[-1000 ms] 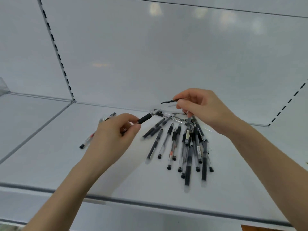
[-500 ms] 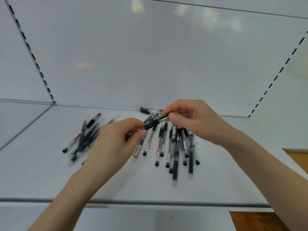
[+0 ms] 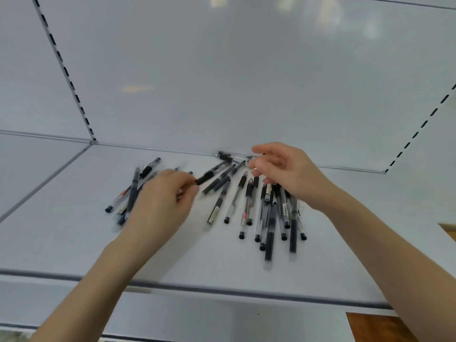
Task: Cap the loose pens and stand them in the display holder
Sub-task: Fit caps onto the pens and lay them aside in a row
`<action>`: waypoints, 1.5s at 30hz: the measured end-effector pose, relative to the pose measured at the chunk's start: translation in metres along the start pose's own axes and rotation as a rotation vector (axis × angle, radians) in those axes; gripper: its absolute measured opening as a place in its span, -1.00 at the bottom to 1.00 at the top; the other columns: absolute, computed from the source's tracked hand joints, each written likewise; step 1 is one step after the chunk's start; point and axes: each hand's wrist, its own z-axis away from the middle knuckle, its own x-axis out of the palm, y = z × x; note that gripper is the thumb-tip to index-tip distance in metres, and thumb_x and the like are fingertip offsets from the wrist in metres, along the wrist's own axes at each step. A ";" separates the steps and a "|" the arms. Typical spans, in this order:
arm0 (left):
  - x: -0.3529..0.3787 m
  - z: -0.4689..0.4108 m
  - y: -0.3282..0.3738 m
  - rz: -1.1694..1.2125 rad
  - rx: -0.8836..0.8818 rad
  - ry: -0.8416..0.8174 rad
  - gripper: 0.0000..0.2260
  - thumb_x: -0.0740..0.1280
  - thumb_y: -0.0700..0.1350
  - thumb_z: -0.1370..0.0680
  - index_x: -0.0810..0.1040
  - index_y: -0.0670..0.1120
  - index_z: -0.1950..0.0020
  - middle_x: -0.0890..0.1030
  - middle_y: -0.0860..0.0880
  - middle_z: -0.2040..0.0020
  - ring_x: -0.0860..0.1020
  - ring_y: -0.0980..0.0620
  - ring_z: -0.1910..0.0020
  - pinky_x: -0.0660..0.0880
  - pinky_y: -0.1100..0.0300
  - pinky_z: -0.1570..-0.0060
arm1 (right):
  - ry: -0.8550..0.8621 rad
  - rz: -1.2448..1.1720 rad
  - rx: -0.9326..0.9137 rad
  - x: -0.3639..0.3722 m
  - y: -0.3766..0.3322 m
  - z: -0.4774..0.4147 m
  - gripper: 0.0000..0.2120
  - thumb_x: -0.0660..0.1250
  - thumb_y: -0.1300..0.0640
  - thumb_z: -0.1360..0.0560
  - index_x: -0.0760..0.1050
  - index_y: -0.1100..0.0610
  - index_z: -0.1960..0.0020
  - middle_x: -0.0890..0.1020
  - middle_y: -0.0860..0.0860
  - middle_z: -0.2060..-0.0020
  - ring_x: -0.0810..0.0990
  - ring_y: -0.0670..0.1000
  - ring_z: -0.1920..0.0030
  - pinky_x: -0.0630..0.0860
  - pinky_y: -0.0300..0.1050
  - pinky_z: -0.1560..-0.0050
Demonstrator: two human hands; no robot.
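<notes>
My left hand (image 3: pixel 160 201) grips a black-tipped pen (image 3: pixel 208 176) that points up and right, blurred by motion. My right hand (image 3: pixel 283 171) hovers just right of the pen's tip, fingers loosely curled and holding nothing. Below and around my right hand, several clear pens with black ends lie fanned in a pile (image 3: pixel 270 213) on the white shelf (image 3: pixel 74 243). A second, smaller pile of pens (image 3: pixel 133 191) lies left of my left hand, partly hidden by it. A few small black pieces (image 3: pixel 225 157) lie at the back wall. No display holder is in view.
The shelf's front edge (image 3: pixel 222 291) runs across the lower view. A white back panel (image 3: pixel 222 82) rises behind, with slotted uprights at the left (image 3: pixel 66 75) and right (image 3: pixel 419 129). A wooden floor (image 3: pixel 382 327) shows at lower right.
My right hand has let go of the pen's tip and drawn back to the right. My left hand has pulled the pen toward the left pile.
</notes>
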 end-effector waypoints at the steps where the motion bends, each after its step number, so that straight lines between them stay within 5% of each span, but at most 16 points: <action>1: -0.001 -0.005 -0.011 -0.082 -0.032 0.013 -0.88 0.27 -0.21 -0.51 0.60 -0.18 0.05 0.49 -0.09 0.21 0.41 -0.03 0.27 0.23 0.28 0.28 | 0.050 0.039 0.023 -0.003 0.005 -0.005 -0.85 0.26 0.22 -0.52 0.46 0.09 -0.08 0.65 0.09 0.09 0.62 0.00 0.10 0.57 -0.14 0.06; 4: -0.002 -0.018 -0.039 -0.253 -0.171 -0.009 -0.81 0.17 -0.24 -0.54 0.56 -0.26 0.00 0.45 -0.20 0.13 0.46 -0.21 0.14 0.27 0.13 0.18 | 0.094 0.217 0.048 -0.009 0.024 -0.018 -0.90 0.28 0.24 -0.50 0.54 0.12 0.02 0.62 0.03 0.17 0.60 0.00 0.10 0.53 -0.17 0.02; 6: -0.002 -0.023 -0.047 -0.321 -0.204 -0.020 -0.80 0.15 -0.25 -0.55 0.54 -0.29 0.01 0.44 -0.24 0.12 0.46 -0.25 0.11 0.30 0.09 0.18 | 0.069 0.366 0.026 -0.007 0.033 -0.020 -0.89 0.28 0.23 -0.50 0.58 0.15 0.04 0.59 -0.04 0.21 0.55 -0.07 0.15 0.43 -0.39 0.07; 8: -0.001 -0.026 -0.047 -0.354 -0.194 -0.028 -0.81 0.16 -0.26 -0.55 0.53 -0.32 0.02 0.42 -0.23 0.14 0.45 -0.25 0.11 0.32 0.06 0.19 | 0.048 0.453 -0.021 -0.004 0.036 -0.019 -0.88 0.28 0.25 -0.49 0.60 0.18 0.06 0.56 -0.09 0.25 0.51 -0.12 0.20 0.35 -0.56 0.19; 12: 0.002 -0.031 -0.033 -0.336 -0.123 -0.036 -0.78 0.21 -0.23 -0.54 0.50 -0.28 -0.13 0.49 -0.28 -0.03 0.46 -0.25 -0.04 0.33 0.02 -0.01 | -0.028 0.545 -0.083 -0.004 0.039 -0.016 -0.90 0.32 0.24 -0.47 0.59 0.20 0.05 0.48 -0.19 0.27 0.46 -0.14 0.17 0.30 -0.59 0.17; 17: 0.022 -0.041 -0.003 -0.229 0.041 -0.133 -0.82 0.26 -0.11 -0.53 0.57 -0.17 -0.02 0.48 -0.09 0.11 0.48 -0.15 0.01 0.33 0.12 0.06 | -0.077 0.591 -0.088 -0.011 0.039 -0.021 -0.88 0.33 0.21 -0.46 0.59 0.20 0.03 0.52 -0.09 0.21 0.50 -0.05 0.09 0.37 -0.38 0.11; 27: 0.050 -0.062 0.010 -0.395 -0.008 -0.337 -0.75 0.28 -0.03 -0.51 0.55 -0.19 -0.03 0.60 -0.14 0.01 0.48 -0.09 0.11 0.41 0.13 0.13 | -0.003 0.676 -0.060 -0.011 0.033 -0.079 -0.84 0.24 0.27 -0.49 0.57 0.31 0.03 0.63 0.14 0.03 0.50 -0.01 0.11 0.38 -0.26 0.06; 30: 0.044 -0.060 0.007 -0.344 -0.052 -0.377 -0.80 0.31 -0.06 -0.49 0.56 -0.18 0.04 0.59 -0.15 0.06 0.51 -0.12 0.07 0.41 0.14 0.12 | -0.024 0.715 -0.044 -0.006 0.029 -0.093 -0.80 0.21 0.34 -0.45 0.52 0.46 0.04 0.60 0.33 0.01 0.57 0.27 0.01 0.50 0.02 -0.04; 33: 0.032 -0.055 0.004 -0.284 -0.090 -0.331 -0.85 0.31 -0.09 -0.49 0.53 -0.17 0.18 0.58 -0.18 0.14 0.48 -0.12 0.15 0.39 0.14 0.16 | -0.089 0.753 -0.031 0.000 0.029 -0.104 -0.83 0.24 0.31 -0.46 0.54 0.41 0.08 0.63 0.27 0.03 0.58 0.23 0.05 0.49 -0.02 0.02; 36: 0.020 -0.050 0.002 -0.248 -0.099 -0.234 -0.79 0.27 -0.10 -0.53 0.59 -0.23 0.08 0.56 -0.09 0.19 0.47 -0.06 0.15 0.34 0.16 0.23 | -0.163 0.785 0.008 0.008 0.034 -0.110 -0.86 0.29 0.24 -0.47 0.57 0.26 0.03 0.63 0.13 0.02 0.57 0.09 0.04 0.49 -0.10 0.00; 45: 0.017 -0.038 0.000 0.011 -0.120 -0.134 -0.93 0.26 -0.17 -0.53 0.52 -0.11 0.13 0.53 0.03 0.27 0.55 -0.02 0.19 0.41 0.28 0.24 | -0.149 0.865 0.045 0.007 0.041 -0.109 -0.81 0.23 0.27 -0.48 0.55 0.33 0.01 0.63 0.23 -0.01 0.58 0.19 -0.01 0.49 -0.04 -0.01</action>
